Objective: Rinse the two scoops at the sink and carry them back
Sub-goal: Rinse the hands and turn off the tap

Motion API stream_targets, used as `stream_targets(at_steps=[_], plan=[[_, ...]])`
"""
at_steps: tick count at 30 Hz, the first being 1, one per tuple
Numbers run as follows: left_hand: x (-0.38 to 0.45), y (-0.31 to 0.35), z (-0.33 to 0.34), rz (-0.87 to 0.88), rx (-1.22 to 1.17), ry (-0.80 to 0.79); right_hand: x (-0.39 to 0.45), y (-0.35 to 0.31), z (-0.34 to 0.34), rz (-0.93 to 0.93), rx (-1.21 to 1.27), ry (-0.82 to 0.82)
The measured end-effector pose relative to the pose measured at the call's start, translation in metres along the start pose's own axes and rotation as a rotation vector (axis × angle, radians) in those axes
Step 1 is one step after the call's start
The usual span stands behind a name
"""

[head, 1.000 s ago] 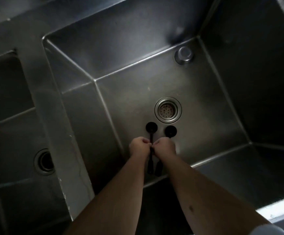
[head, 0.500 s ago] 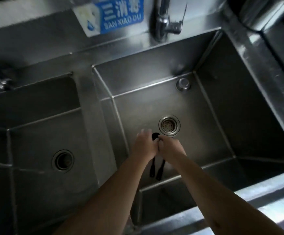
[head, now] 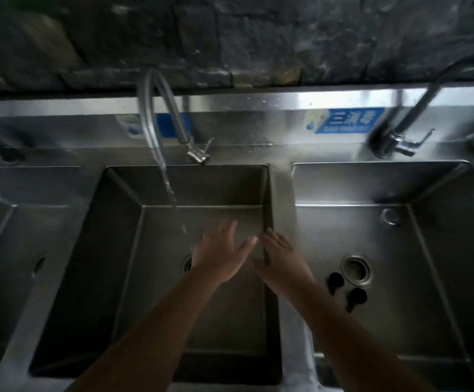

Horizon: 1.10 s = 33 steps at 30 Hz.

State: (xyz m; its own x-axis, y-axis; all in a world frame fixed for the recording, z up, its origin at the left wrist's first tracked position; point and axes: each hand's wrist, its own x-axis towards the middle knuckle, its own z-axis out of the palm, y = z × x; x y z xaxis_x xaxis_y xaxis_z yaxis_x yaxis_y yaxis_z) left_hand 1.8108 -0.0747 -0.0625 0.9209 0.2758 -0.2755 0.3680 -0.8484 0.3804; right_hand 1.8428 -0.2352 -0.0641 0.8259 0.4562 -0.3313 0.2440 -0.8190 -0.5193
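My left hand [head: 221, 254] is spread flat with fingers apart, holding nothing, over the middle basin [head: 134, 250]. My right hand [head: 282, 257] is just beside it, also flat with fingers loosely spread and empty, lying over the steel divider [head: 282, 188] between the middle and right basins. The fingertips of the two hands nearly meet. Both forearms are bare.

A thin stream of water [head: 173, 202] falls just to the left of my left hand, running from a curved, ribbed metal faucet [head: 156, 114] with a small lever at its base.

The two scoops [head: 346, 291] lie on the floor of the right basin [head: 428, 278], near my right forearm. They are small and black, with round bowls and short handles, side by side just next to the round metal drain [head: 356, 270]. Neither hand touches them.

All the basins are dull brushed steel, square-cornered and deep. A second curved faucet [head: 416, 114] stands behind the right basin. A blue label [head: 346, 120] with white characters is stuck to the steel backsplash. Above it is a rough, dark stone wall [head: 230, 38].
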Motion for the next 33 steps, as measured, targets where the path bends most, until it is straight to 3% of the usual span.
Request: stream_targets(at_steps=[9,20,26,31,33], plan=[[-0.011,-0.094,-0.05,-0.05,-0.029,0.086,0.03,-0.11,0.047,-0.1,-0.041,-0.06],[0.012,-0.161,-0.061,0.026,0.049,-0.001,0.065,-0.162,0.076,0.151,0.015,-0.008],[0.047,-0.161,-0.076,0.097,0.076,-0.031,0.099,-0.174,0.067,0.365,0.094,-0.021],[0.099,-0.143,-0.105,0.19,0.107,0.019,0.142,-0.174,0.041,0.244,0.275,0.132],[0.123,-0.133,-0.118,0.217,0.074,0.035,0.165,-0.173,0.026,0.303,0.508,0.174]])
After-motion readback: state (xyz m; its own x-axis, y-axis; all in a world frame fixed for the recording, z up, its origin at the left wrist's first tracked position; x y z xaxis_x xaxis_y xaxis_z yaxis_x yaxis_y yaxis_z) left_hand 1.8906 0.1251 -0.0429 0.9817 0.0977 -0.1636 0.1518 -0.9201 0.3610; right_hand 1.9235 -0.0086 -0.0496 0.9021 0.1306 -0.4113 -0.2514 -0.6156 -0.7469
